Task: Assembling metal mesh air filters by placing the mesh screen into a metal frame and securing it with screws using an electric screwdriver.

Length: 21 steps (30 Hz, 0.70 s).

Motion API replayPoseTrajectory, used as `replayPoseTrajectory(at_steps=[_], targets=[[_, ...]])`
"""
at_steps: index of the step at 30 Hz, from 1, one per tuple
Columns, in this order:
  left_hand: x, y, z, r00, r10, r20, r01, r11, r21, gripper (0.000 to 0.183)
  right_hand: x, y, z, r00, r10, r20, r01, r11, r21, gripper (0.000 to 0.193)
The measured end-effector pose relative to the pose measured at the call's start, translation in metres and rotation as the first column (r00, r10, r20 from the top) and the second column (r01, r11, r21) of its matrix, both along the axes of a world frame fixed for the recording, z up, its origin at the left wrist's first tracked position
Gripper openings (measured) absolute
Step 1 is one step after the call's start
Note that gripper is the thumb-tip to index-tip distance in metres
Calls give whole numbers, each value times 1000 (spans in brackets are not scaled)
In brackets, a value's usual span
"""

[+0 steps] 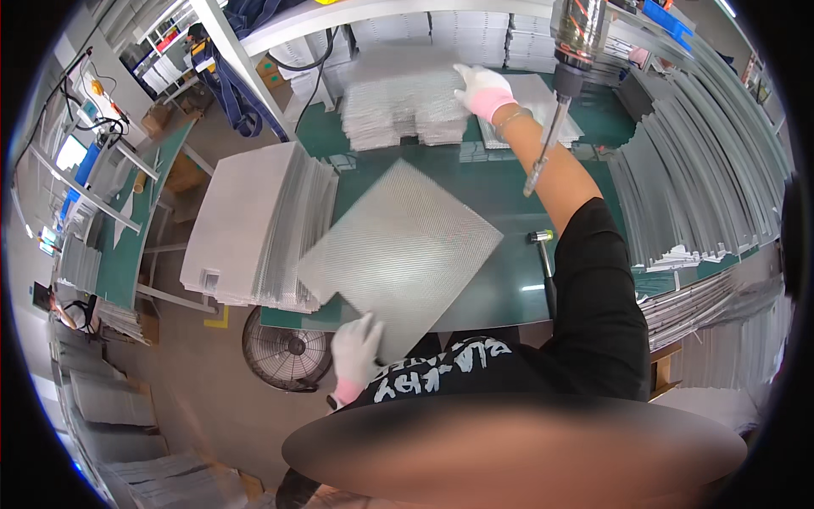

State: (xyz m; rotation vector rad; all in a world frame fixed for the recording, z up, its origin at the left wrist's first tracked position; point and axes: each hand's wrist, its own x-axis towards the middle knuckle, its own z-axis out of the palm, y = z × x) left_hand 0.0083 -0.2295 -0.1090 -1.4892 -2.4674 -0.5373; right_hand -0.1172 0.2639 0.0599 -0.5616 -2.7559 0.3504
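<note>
A grey, finely ribbed sheet [407, 246] lies diagonally on the green-topped table [530, 288], its near corner jutting over the front edge. A small notch breaks its lower left side. Beside that notch my left hand [354, 352], in a pale glove, closes on the sheet's edge; part of its fingers is hidden. My right hand [485, 92], in a white and pink glove, reaches to the back of the table. Its fingers are spread at the right end of a stack of notched sheets [403, 106], with nothing seen in them.
A power screwdriver [570, 64] hangs above my right forearm. A mallet [543, 259] lies by my right sleeve. White-faced panels [242, 220] stand left; stacked grey sheets [699, 170] fill the right. A shelf [381, 19] spans the back. A floor fan [295, 346] sits below the front edge.
</note>
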Motion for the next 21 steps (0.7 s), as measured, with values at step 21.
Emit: replayPoseTrajectory(at_steps=[21], targets=[[-94,145,-87,806,-74,587,-131,945,299,71,131,-93,-53,645,-207,-736,-613,435,-660,49]])
